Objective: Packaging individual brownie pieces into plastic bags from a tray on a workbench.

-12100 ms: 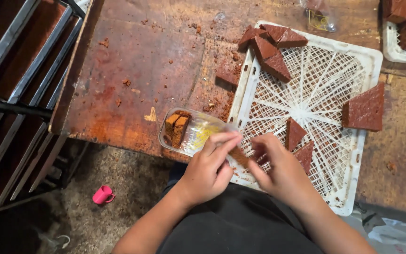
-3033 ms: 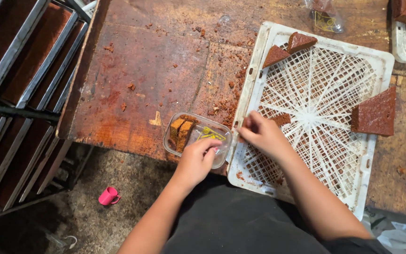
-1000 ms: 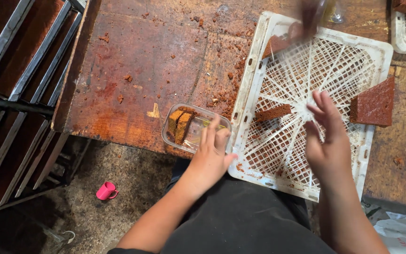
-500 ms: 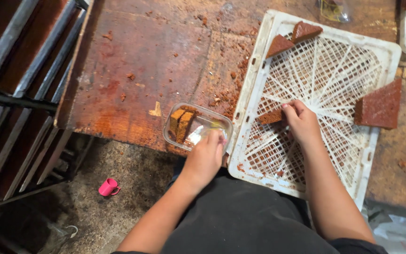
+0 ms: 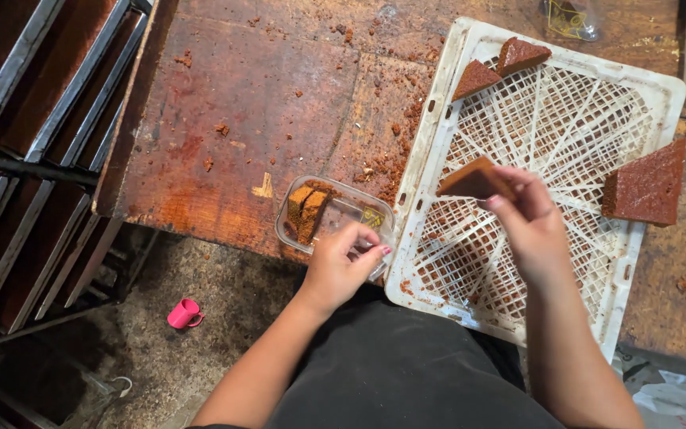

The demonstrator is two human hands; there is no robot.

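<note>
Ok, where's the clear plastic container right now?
In the head view, the clear plastic container sits at the wooden table's near edge, held by the left hand, just left of the white crate.

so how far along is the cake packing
Done: two brown slices already stand in the clear tub, which the left hand steadies at the table edge. In hand: the right hand holds a wedge lifted over the white tray. Left: two wedges at the tray's far corner and a bigger piece on its right rim.

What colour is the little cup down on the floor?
The little cup is bright pink. It shows in the head view, lower left.
</note>
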